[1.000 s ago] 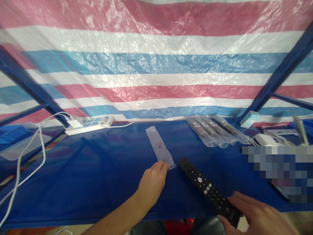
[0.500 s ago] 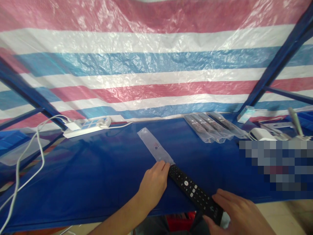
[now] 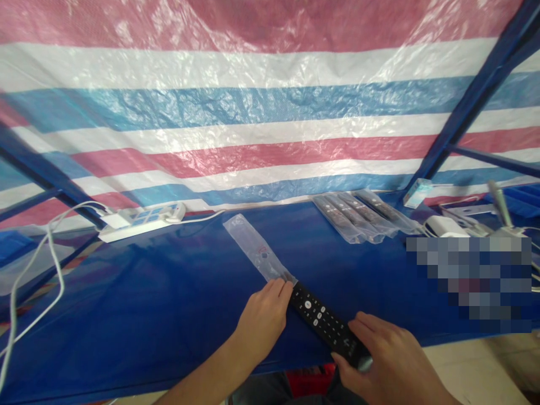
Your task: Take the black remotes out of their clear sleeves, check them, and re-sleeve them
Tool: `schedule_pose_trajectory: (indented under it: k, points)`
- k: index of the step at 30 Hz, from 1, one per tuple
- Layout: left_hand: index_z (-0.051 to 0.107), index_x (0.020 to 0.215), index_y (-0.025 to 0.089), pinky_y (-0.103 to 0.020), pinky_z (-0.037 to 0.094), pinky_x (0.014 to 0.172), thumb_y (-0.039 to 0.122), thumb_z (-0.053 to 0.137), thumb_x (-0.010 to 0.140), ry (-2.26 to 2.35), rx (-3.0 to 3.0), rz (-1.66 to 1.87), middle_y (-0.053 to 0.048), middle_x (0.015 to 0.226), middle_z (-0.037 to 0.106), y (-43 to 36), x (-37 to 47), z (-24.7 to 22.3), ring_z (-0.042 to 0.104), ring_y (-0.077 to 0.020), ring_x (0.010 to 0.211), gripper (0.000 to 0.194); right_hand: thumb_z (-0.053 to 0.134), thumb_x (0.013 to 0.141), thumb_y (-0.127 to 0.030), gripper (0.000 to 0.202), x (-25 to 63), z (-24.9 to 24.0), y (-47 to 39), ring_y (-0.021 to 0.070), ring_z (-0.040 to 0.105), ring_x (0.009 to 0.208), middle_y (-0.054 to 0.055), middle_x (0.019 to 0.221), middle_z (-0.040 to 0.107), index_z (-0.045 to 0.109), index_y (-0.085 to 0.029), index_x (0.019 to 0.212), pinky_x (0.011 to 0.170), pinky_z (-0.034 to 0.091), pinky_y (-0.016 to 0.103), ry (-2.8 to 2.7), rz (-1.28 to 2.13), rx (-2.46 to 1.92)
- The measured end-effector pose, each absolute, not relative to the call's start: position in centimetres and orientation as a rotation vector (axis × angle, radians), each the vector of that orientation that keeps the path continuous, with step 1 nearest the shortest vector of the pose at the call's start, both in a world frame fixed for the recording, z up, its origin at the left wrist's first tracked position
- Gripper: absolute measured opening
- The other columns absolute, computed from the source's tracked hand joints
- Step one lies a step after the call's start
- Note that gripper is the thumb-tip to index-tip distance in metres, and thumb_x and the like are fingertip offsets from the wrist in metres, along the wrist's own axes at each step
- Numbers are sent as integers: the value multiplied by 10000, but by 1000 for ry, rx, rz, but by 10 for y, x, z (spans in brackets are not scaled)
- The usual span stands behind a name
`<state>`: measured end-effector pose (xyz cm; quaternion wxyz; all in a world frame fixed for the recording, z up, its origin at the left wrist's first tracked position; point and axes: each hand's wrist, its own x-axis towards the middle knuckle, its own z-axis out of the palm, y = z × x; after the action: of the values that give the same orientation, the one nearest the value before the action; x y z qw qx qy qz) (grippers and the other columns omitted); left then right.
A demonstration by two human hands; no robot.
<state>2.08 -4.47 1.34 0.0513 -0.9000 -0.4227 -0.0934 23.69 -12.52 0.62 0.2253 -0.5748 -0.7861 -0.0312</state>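
A black remote control [image 3: 323, 322] lies slanted on the blue table [image 3: 135, 304], its far tip at the mouth of a clear plastic sleeve [image 3: 257, 250]. My right hand [image 3: 386, 365] grips the remote's near end. My left hand [image 3: 264, 319] pinches the sleeve's near, open end against the table, fingertips touching the remote's tip. The sleeve lies flat and runs away to the upper left.
Several bagged remotes [image 3: 358, 216] lie at the back right. A white power strip [image 3: 141, 219] with a white cable [image 3: 46, 270] sits at the back left. A striped tarp [image 3: 253, 112] hangs behind. A small box [image 3: 417, 192] and white items [image 3: 447, 226] lie far right.
My right hand has slid the remote left and forward until its tip reached the sleeve's mouth. The left hand kept its hold on the sleeve's end, which swung slightly left.
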Motion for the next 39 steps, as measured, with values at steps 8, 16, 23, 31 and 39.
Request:
schedule_pose_trajectory:
  k: [8, 16, 23, 31, 39]
  points:
    - [534, 1034, 173, -270, 543, 647, 33, 358, 870, -1097, -2789, -501, -37, 865, 634, -50, 27, 6, 625, -169, 806, 278, 640, 688, -334, 152, 205, 8, -99, 176, 600, 563, 25, 619, 616, 582, -208, 628, 544, 388, 289, -2088, -76, -1685]
    - [558, 932, 189, -284, 547, 671, 91, 346, 915, -1289, -2766, -694, -24, 815, 627, -44, 21, 5, 623, -162, 756, 235, 765, 679, -362, 254, 231, 19, -83, 153, 617, 689, 9, 850, 675, 622, -229, 840, 601, 426, 249, -2298, 284, -1535]
    - [561, 947, 185, -265, 544, 693, 140, 336, 948, -1125, -2958, -844, -20, 822, 646, -62, 37, 6, 628, -151, 769, 229, 659, 793, -321, 256, 199, 19, -54, 119, 549, 577, -22, 646, 586, 512, -210, 615, 539, 305, 254, -2172, 142, -1730]
    - [545, 1003, 213, -254, 513, 582, 308, 355, 973, -1206, -2847, -863, -4, 801, 647, -72, 15, 10, 631, -146, 689, 214, 628, 796, -333, 117, 223, 50, -59, 145, 595, 670, -6, 815, 635, 613, -237, 861, 584, 360, 255, -2268, 375, -1800]
    - [574, 844, 200, -248, 499, 565, 241, 323, 967, -1187, -2651, -825, -19, 730, 620, -70, -16, -3, 611, -152, 658, 282, 552, 823, -546, 434, 163, 59, -44, 280, 643, 889, 120, 914, 669, 669, -137, 908, 740, 461, 360, -2329, 121, -1911]
